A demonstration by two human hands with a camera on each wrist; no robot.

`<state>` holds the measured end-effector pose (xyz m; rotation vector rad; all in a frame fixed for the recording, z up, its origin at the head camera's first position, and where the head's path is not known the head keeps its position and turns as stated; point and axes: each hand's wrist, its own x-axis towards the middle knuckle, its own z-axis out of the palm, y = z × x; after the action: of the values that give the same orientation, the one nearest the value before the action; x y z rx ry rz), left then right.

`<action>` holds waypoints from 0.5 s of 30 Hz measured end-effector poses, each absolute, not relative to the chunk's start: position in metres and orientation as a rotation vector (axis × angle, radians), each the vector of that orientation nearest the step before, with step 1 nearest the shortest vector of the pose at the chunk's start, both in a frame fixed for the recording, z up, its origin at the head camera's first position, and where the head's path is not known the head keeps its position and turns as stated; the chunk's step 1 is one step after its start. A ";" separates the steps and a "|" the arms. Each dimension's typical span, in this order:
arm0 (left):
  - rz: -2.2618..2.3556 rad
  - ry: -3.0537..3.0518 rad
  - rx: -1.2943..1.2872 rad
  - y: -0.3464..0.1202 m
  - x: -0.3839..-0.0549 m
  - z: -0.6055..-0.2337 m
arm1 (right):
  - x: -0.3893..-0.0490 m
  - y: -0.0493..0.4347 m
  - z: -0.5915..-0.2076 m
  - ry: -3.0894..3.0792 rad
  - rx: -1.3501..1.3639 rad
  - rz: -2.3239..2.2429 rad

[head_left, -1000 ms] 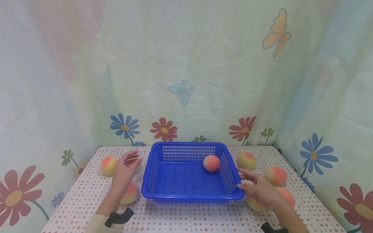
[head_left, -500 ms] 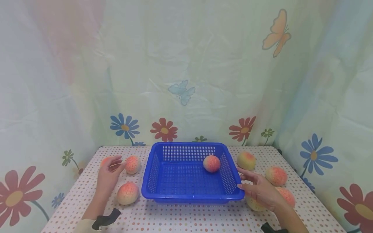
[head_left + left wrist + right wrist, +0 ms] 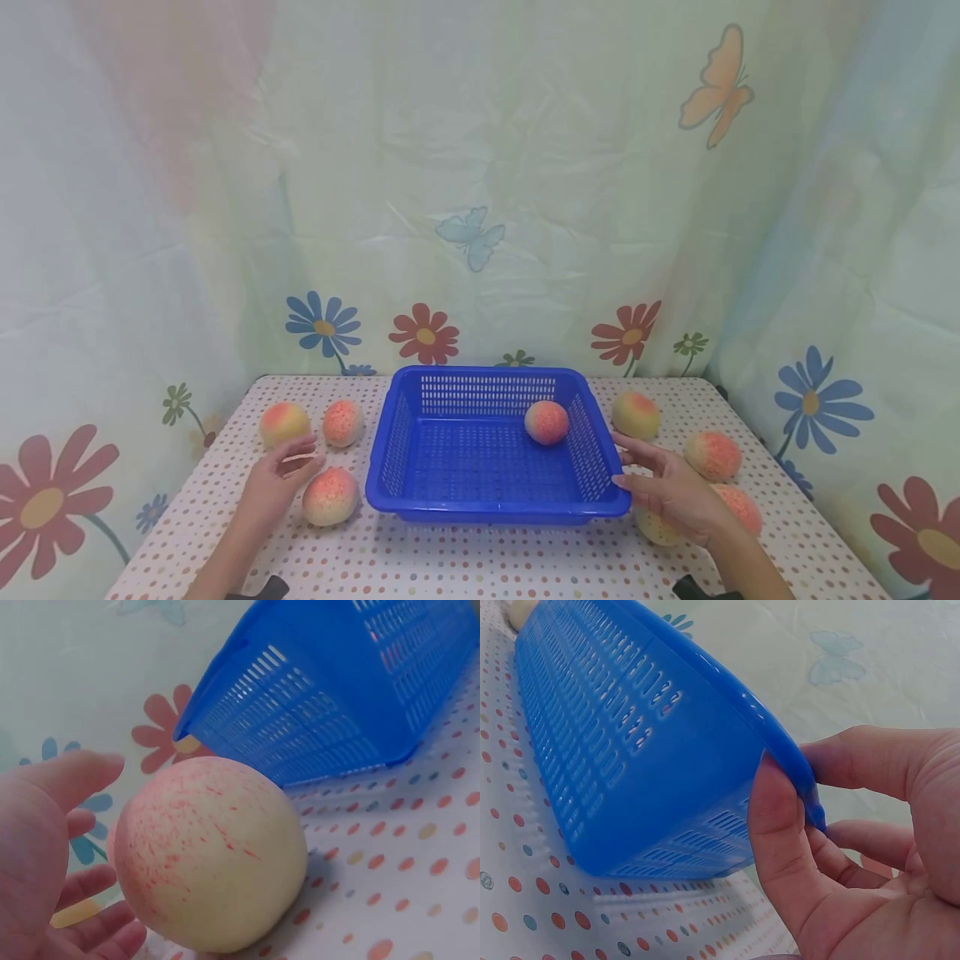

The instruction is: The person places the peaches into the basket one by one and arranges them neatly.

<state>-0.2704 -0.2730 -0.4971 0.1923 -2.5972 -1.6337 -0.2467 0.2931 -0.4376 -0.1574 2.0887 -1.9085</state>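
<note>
A blue plastic basket stands mid-table with one peach inside, toward its right. The thumb and fingers of my right hand pinch the basket's right rim, seen closely in the right wrist view. My left hand is just left of the nearest left-side peach, fingers spread and holding nothing. That pale, red-speckled peach fills the middle of the left wrist view, the hand beside it; whether they touch I cannot tell.
Behind the left hand lie a yellow-red peach and a speckled peach. On the right are a yellowish peach, a pink peach and others partly behind the right hand. A flowered curtain encloses the dotted table.
My left hand has moved left from near the back speckled peach, then toward me, to beside the front left peach. The right hand has stayed at the basket's rim.
</note>
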 end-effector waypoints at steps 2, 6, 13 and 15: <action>-1.666 -2.622 0.188 -0.274 -0.267 -0.500 | -0.247 0.293 -0.437 2.100 -0.153 -1.902; -1.732 -2.652 0.177 -0.276 -0.263 -0.505 | -0.247 0.293 -0.438 2.115 -0.154 -1.891; -1.688 -2.659 0.050 -0.276 -0.258 -0.512 | -0.247 0.293 -0.438 2.100 -0.166 -1.905; -1.682 -2.653 0.024 -0.275 -0.256 -0.513 | -0.247 0.294 -0.437 2.097 -0.164 -1.907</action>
<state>-0.2556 -0.2752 -0.5131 0.0236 -2.6529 -1.6820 -0.2467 0.2935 -0.4374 -0.1641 2.0971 -1.9069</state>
